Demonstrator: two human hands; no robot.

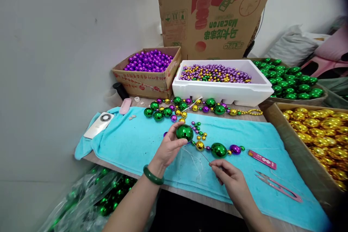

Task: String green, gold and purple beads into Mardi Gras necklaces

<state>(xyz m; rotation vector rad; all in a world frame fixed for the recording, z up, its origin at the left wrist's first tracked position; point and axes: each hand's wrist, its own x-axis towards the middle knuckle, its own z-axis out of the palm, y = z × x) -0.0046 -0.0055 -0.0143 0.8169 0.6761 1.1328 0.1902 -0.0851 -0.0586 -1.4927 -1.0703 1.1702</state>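
Observation:
In my left hand (170, 145) is a large green bead (184, 133), pinched between fingers and thumb above the blue towel (130, 141). My right hand (228, 174) pinches a thin needle (202, 154) that slants up toward that bead. Just right of the bead, a strung row lies on the towel: a gold bead (199, 146), a green oval bead (219, 150) and a purple bead (235, 149), with small beads between. Small loose beads (199, 128) sit behind it. Clear thread (196, 163) loops on the towel between my hands.
Pink snips (280, 186) and a pink packet (262, 159) lie at right. Behind are a finished-looking bead strand (219, 109), a white foam box (223, 89) and a carton of purple beads (144, 85). Gold beads (320, 134) fill a box at right; a white device (99, 125) lies left.

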